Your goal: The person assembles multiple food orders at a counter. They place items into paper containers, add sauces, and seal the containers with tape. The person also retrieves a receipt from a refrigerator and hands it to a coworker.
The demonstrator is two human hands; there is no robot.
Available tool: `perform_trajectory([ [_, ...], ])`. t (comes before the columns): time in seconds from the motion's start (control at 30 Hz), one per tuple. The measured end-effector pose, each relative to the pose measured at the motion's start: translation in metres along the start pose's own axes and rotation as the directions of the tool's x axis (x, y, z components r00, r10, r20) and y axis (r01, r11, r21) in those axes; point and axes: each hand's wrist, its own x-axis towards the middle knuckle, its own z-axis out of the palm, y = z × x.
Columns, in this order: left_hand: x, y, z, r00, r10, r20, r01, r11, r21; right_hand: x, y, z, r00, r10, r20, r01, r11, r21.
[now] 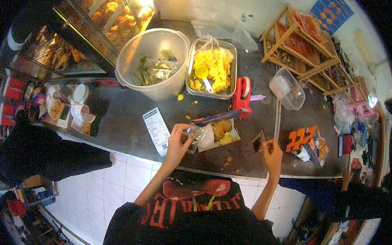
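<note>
My left hand (178, 141) has its fingers closed on a small clear plastic packet (197, 138), at the left edge of an open food box (208, 146). Inside the box are a white rounded portion, a golden-brown fried piece (223, 127) and some yellow food. To the right of the box, my right hand (272, 155) pinches a small dark sauce sachet (258, 141) just above the dark counter. A long printed receipt (156, 131) lies left of my left hand. Right of my right hand sits an orange-and-black printed carton (309, 145).
Behind the box stand a large translucent bucket (123, 71) of packets, a metal tray (236, 71) of yellow food with a scoop (202, 73), and a red tape dispenser (242, 98). Farther right are a clear container (287, 88) and wooden rack (305, 57). Dark-sleeved people flank me.
</note>
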Motion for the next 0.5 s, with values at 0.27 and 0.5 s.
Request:
perform_trajectory([
  [0.27, -0.013, -0.018, 0.013, 0.962, 0.048, 0.268, -0.089, 0.986, 0.141, 0.023, 0.021, 0.028, 0.907, -0.251, -0.338, 0.165, 0.95, -0.263],
  [0.5, -0.011, -0.026, 0.033, 0.982, 0.098, 0.163, -0.116, 0.987, 0.109, 0.038, -0.02, 0.048, 0.988, -0.15, -0.034, 0.153, 0.98, 0.125],
])
